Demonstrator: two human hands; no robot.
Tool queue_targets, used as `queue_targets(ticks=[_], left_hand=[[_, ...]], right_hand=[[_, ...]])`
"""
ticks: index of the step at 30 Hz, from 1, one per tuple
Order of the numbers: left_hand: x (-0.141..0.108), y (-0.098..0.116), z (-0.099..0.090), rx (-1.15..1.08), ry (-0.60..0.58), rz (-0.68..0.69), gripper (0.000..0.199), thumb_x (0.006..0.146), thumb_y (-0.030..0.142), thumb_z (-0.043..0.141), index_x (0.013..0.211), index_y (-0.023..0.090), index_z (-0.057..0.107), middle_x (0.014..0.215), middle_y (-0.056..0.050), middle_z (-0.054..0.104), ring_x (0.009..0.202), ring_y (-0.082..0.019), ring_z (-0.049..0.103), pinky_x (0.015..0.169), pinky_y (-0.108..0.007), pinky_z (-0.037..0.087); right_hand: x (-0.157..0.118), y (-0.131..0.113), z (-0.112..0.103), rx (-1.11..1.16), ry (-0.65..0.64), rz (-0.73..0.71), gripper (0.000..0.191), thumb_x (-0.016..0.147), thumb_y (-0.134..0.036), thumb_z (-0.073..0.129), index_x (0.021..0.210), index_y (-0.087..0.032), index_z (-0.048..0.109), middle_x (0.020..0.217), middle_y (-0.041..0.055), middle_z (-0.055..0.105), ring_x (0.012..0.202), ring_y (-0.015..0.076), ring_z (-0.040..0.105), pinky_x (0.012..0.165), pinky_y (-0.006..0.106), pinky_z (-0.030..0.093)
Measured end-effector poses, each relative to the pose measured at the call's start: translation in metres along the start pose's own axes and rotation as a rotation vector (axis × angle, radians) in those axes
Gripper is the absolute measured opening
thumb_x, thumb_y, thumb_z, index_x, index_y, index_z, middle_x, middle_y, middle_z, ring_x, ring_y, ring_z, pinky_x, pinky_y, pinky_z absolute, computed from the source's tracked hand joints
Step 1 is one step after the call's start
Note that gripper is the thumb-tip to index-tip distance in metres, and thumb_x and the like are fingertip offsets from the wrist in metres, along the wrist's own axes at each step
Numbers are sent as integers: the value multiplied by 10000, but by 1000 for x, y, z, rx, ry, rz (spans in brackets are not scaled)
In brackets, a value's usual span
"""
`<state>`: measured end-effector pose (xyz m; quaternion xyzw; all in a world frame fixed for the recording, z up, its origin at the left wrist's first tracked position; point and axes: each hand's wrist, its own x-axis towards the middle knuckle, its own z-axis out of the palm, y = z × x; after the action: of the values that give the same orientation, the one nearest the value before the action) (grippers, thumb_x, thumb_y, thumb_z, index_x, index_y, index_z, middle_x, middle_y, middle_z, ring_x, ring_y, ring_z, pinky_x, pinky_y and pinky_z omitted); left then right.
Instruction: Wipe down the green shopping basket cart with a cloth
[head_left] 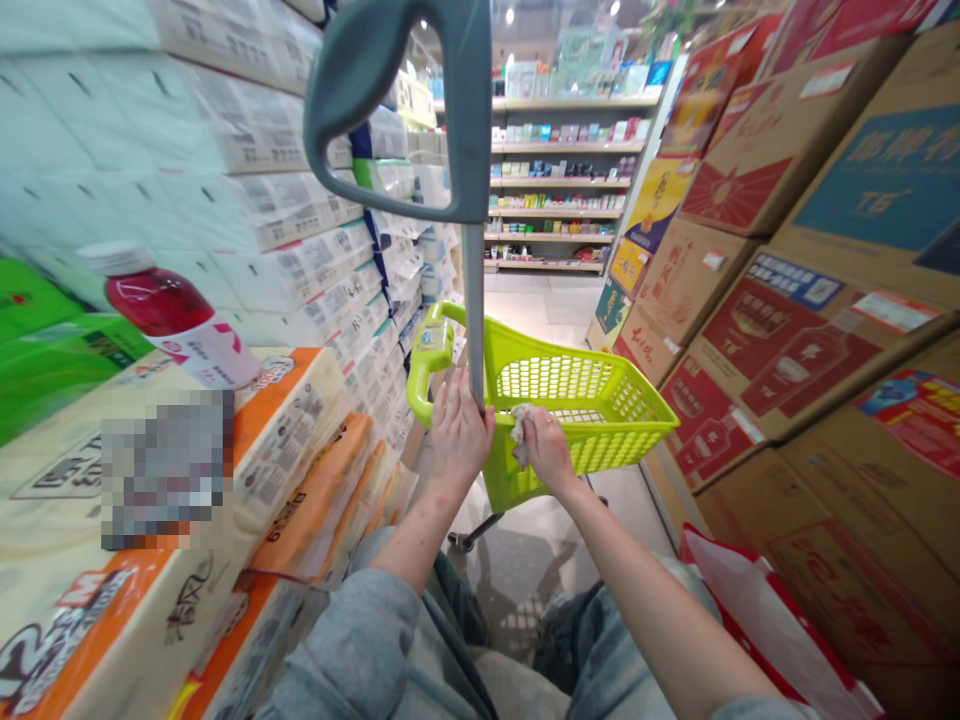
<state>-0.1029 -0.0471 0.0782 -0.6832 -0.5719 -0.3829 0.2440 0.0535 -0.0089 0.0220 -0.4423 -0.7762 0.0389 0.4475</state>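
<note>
A lime-green basket cart point(600, 390) stands in front of me, with a grey pole point(475, 290) rising from it to a grey loop handle point(469, 120). My left hand point(461, 425) lies on the green rim at the foot of the pole, its fingers stretched out. Just to its right, my right hand point(544, 445) pinches a crumpled whitish cloth or tissue point(519, 435) against the basket's near edge. Inside the basket, only the perforated walls show.
Tissue packs point(300, 250) are stacked at left. A red-capped-off drink bottle point(176, 315) and a blurred-out flat object point(169, 470) rest on an orange pack point(300, 370). Cartons point(787, 350) line the right, above a red-white bag point(772, 620). Shelves point(559, 180) stand behind.
</note>
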Motion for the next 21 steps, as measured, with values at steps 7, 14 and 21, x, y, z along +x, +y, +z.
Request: queue_targets(ticks=[7, 14, 21], left_hand=[[-1, -2, 2, -16, 3, 14, 620, 887, 278, 391, 1392, -31, 204, 1390, -262, 370, 1353, -262, 276, 1123, -492, 207], [-3, -2, 3, 2, -14, 2, 594, 890, 280, 383, 1374, -39, 250, 1320, -262, 461, 1262, -266, 428, 1104, -487, 246], [1, -7, 10, 13, -9, -2, 591, 887, 297, 382, 1362, -41, 283, 1242, -252, 534, 1120, -253, 545, 1051, -463, 324]], right_hand=[[0, 2, 2, -9, -1, -9, 249, 943, -258, 283, 966, -190, 521, 916, 67, 574, 881, 187, 506, 816, 332, 400], [5, 6, 2, -71, -33, -23, 286, 949, -273, 258, 947, -185, 530, 896, 74, 589, 842, 190, 528, 782, 321, 397], [20, 0, 7, -107, -27, 100, 361, 952, -296, 219, 892, -193, 561, 815, 65, 617, 772, 195, 557, 706, 305, 388]])
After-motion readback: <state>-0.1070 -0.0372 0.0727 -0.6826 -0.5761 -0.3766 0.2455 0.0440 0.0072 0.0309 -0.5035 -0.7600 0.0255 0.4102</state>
